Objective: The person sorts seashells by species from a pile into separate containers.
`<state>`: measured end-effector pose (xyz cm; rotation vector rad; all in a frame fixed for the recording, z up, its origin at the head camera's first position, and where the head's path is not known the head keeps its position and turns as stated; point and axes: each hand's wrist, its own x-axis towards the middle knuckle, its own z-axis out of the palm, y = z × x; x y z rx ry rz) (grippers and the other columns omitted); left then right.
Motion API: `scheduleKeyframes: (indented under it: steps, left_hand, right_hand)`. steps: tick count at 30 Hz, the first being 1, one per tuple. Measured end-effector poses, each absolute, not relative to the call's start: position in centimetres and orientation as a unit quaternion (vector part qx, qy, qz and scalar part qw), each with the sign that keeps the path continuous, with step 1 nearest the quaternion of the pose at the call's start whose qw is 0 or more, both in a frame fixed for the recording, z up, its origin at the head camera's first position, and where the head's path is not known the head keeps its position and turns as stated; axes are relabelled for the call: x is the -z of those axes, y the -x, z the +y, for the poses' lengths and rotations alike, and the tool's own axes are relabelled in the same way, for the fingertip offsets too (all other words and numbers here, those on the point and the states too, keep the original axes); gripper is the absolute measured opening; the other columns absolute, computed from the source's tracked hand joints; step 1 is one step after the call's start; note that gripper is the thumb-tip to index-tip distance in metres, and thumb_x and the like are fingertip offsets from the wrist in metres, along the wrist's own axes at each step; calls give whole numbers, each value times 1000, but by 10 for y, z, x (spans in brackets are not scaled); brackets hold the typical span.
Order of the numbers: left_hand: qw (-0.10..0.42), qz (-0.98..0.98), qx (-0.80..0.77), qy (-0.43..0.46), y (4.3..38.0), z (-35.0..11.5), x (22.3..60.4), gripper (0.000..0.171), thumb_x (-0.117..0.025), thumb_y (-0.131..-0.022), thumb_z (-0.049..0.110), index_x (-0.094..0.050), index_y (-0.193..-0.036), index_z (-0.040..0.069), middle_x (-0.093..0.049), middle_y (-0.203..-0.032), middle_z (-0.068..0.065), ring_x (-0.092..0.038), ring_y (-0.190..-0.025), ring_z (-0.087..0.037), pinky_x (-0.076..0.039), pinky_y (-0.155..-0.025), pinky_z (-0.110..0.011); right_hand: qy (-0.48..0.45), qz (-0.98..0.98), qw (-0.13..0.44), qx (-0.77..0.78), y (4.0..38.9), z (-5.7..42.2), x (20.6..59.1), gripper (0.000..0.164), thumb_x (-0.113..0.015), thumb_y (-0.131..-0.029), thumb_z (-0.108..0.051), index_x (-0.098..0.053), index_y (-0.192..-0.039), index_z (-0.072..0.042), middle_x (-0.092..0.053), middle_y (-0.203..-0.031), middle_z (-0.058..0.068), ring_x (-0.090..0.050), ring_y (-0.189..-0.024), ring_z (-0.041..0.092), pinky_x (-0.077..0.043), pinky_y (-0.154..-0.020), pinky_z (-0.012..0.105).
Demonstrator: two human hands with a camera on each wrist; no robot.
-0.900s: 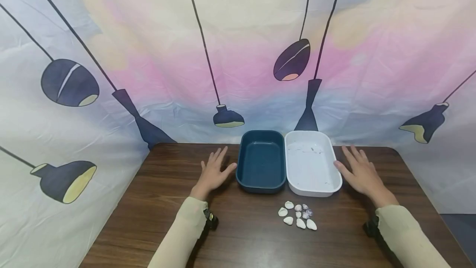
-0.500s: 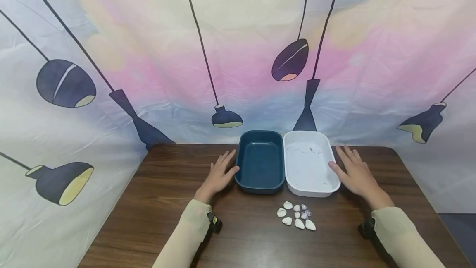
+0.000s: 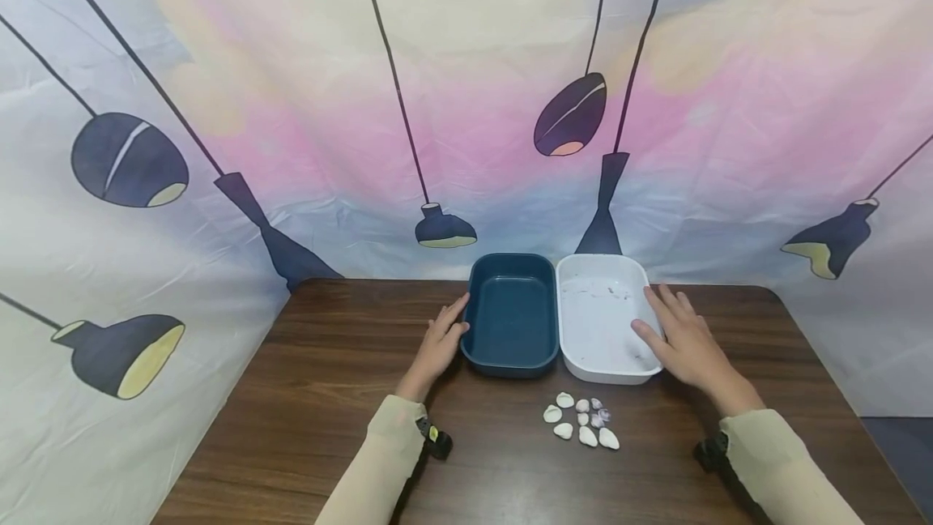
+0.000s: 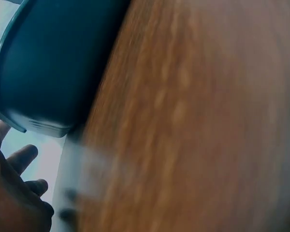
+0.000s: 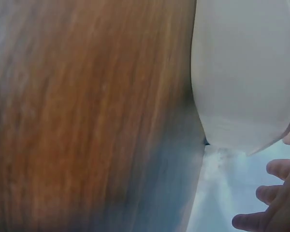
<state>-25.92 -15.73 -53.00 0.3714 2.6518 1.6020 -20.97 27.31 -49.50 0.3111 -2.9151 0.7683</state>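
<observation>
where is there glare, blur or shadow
Head view: soft glare on the near part of the table, shells distinct; left wrist view: table grain blurred, teal tray darkening toward the table; right wrist view: grain blurred too, bluish haze low in the middle, white tray looking grey.

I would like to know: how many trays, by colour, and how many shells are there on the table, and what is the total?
Blue tray: 1
White tray: 1
Shells: 10, as far as the small purple ones can be separated
Total: 12
</observation>
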Motion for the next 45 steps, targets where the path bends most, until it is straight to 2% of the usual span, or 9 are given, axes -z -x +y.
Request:
scheduleKeyframes:
  steps: [2,4,9,12,17,20,24,30,45]
  left_hand:
    - [11,842,-529,-107,258,-155,532,57,-44,-109,19,-39,-166,22,-33,-170,-9,-13,-161,-38,5,-126,-62]
    - [9,835,-541,-103,258,-153,533,57,-41,-109,18,-38,-166,21,-34,-170,-7,-16,-161,-35,7,-127,-59]
    - [-10,821,-557,-130,251,-148,525,56,-34,-108,7,-37,-164,7,-35,-169,-14,-25,-158,-36,11,-124,-64]
    - [-9,819,-559,-131,252,-147,523,55,-32,-108,2,-36,-163,1,-34,-168,-17,-25,-157,-38,11,-123,-65]
    - [-13,806,-581,-116,259,-142,539,55,-33,-110,7,-37,-165,9,-32,-170,-13,-22,-159,-35,-1,-127,-61]
    - [-17,797,-593,-112,259,-140,542,56,-36,-108,10,-39,-164,11,-34,-170,-11,-25,-158,-35,-15,-126,-62]
    - [-18,799,-592,-110,258,-139,543,56,-37,-108,12,-41,-164,13,-35,-169,-11,-27,-157,-35,-23,-124,-63]
    - [-8,819,-566,-94,255,-140,546,56,-35,-110,20,-37,-166,24,-33,-171,-5,-27,-158,-33,-22,-124,-62]
    - [-18,823,-560,-97,253,-142,546,55,-36,-112,23,-37,-166,24,-33,-171,-5,-27,-157,-33,-21,-124,-63]
  right_hand:
    - [-107,-959,58,-255,209,271,494,76,-46,-110,-51,-28,-166,-2,-18,-169,33,-13,-151,64,-15,-111,84]
    - [-111,-958,60,-256,208,268,494,76,-47,-110,-50,-29,-166,-2,-19,-169,33,-13,-151,64,-15,-111,84]
    - [-113,-957,53,-262,204,263,491,76,-48,-110,-51,-29,-166,-4,-19,-169,32,-10,-154,60,-13,-112,83]
    - [-112,-957,47,-264,202,260,490,77,-48,-109,-52,-27,-167,-6,-18,-170,31,-7,-155,58,-12,-113,82]
    - [-113,-954,54,-271,198,256,489,78,-49,-109,-51,-26,-167,-4,-19,-170,31,-9,-155,58,-12,-113,83]
    - [-116,-954,63,-270,195,252,491,79,-51,-108,-50,-28,-166,-2,-22,-169,32,-11,-154,60,-13,-112,84]
    - [-118,-957,67,-257,192,246,493,79,-53,-107,-52,-30,-166,-3,-24,-168,31,-11,-154,60,-11,-112,84]
    - [-124,-960,64,-244,186,237,495,80,-53,-106,-55,-32,-166,-7,-23,-170,29,-8,-155,59,-7,-112,85]
    - [-156,-958,79,-229,167,214,488,77,-61,-103,-52,-39,-164,-11,-30,-169,25,-13,-154,59,-12,-113,84]
